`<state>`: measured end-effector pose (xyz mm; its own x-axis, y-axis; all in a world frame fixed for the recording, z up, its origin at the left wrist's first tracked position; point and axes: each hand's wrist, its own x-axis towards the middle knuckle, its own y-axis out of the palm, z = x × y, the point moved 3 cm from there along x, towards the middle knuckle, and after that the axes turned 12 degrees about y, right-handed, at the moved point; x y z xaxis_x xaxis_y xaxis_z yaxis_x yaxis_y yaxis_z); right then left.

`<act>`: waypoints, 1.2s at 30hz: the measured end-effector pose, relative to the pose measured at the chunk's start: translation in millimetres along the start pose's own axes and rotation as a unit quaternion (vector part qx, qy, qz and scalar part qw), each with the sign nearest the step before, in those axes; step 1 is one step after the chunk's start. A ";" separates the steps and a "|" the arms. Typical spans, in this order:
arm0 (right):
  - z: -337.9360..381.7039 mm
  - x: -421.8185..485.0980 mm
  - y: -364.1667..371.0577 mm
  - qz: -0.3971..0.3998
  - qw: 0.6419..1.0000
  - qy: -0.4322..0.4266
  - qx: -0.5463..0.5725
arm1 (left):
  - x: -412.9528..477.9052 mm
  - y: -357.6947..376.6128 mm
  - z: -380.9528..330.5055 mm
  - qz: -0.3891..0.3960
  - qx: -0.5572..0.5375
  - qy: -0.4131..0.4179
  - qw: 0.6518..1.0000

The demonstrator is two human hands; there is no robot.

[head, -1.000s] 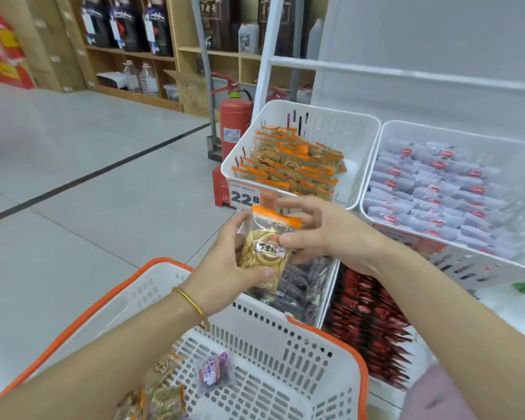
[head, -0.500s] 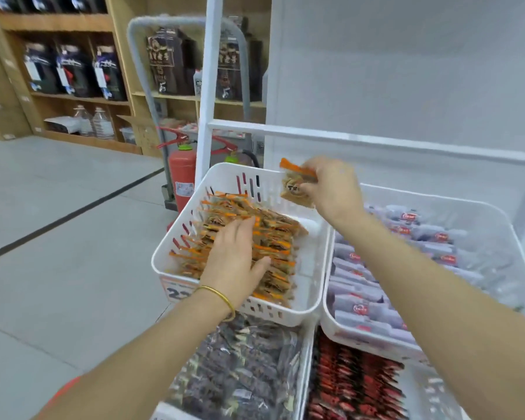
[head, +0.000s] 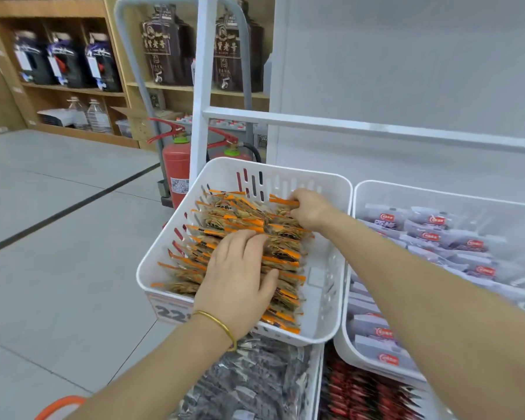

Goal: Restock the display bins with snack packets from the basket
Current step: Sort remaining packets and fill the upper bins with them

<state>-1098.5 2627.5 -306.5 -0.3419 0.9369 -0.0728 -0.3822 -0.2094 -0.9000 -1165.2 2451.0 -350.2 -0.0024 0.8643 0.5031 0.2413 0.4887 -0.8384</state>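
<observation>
1. Pressing flat on the orange-topped packets [head: 282, 256] in the white bin [head: 325, 286], the left hand [head: 240, 277] has its fingers straight and open
2. At the bin's far end the right hand [head: 309, 207] pinches one packet [head: 282, 202] by its orange edge
3. Orange basket rim [head: 58, 404] shows bottom left

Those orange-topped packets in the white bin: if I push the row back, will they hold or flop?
Probably floppy: the orange-topped packets lean and overlap unevenly, so a push likely fans them unless a flat palm, like the left hand, steadies them. Likely light: each looks thin.
</observation>
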 end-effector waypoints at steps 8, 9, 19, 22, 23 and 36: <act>6.8 -75.6 -32.1 -0.063 0.978 -0.014 0.197 | -38.8 -50.0 -14.1 -0.052 -0.069 0.007 0.996; 9.2 -96.8 -31.5 -0.078 0.973 -0.047 0.211 | -56.9 -58.5 -15.9 -0.046 -0.078 0.000 0.996; 56.6 -304.1 194.2 0.281 0.933 -0.165 0.153 | -319.7 -115.6 6.5 0.223 -0.010 -0.185 0.957; 41.3 -344.8 281.8 0.377 0.911 -0.114 0.120 | -360.3 -123.5 14.5 0.234 0.023 -0.217 0.948; 36.1 -354.3 307.3 0.399 0.905 -0.101 0.106 | -369.8 -123.4 15.9 0.244 0.030 -0.225 0.943; 25.1 -391.2 485.2 0.375 0.893 -0.202 -0.143 | -418.0 -118.2 31.1 0.340 0.062 -0.244 0.906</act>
<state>-1171.8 2152.3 -703.9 -0.7132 0.3733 -0.5933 0.3003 -0.6021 -0.7398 -1222.9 2035.7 -467.9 -0.3298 0.9059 -0.2655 0.2379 -0.1924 -0.9520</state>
